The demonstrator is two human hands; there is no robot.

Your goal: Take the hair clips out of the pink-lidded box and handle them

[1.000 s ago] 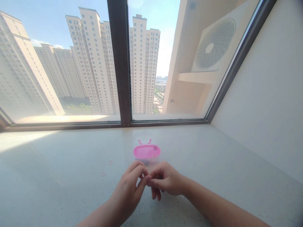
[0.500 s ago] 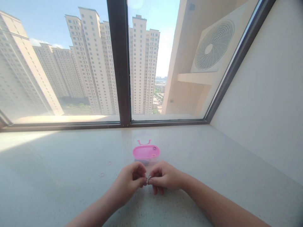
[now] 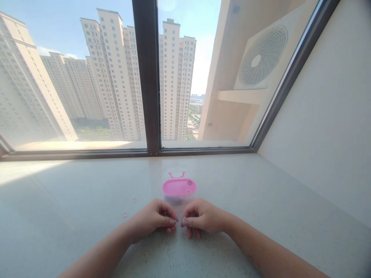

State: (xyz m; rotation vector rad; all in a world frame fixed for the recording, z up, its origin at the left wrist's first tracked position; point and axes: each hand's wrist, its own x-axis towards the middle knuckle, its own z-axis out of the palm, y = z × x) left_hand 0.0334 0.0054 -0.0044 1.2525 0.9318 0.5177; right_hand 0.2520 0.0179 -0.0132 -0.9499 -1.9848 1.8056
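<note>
Between thumb and index finger of the right hand (image 3: pixel 207 218): small pale ring (image 3: pixel 183 219), only a short curve showing, remainder covered by the fingertips. Right pinch closed on it, other fingers curled loosely below. Left hand (image 3: pixel 149 218) just beside, fingertips near the right's but apart, narrow gap between; thumb and index close together, other fingers bent. Cannot tell if anything sits in the left pinch, too small. Both hands low over pale speckled sill (image 3: pixel 246 224). Just beyond them: clear box (image 3: pixel 179 199), partly hidden by the hands, bluish blurred contents; pink lid (image 3: pixel 175 187) on top, dark ring-shaped item (image 3: pixel 189 182) and faint orangey ring shape (image 3: pixel 188 191) at lid's right end. Curved pink handle (image 3: pixel 176 177) right behind the lid. Left of box, two thin pinkish rings (image 3: pixel 124 215) on sill, apart from each other. Farther back: dark window frame (image 3: pixel 152 77), tall towers (image 3: pixel 111 77) outside, air-conditioner unit (image 3: pixel 262 58) with round grille at right. White wall (image 3: pixel 327 108) along right side, sunlit patch (image 3: pixel 17 170) far left
</note>
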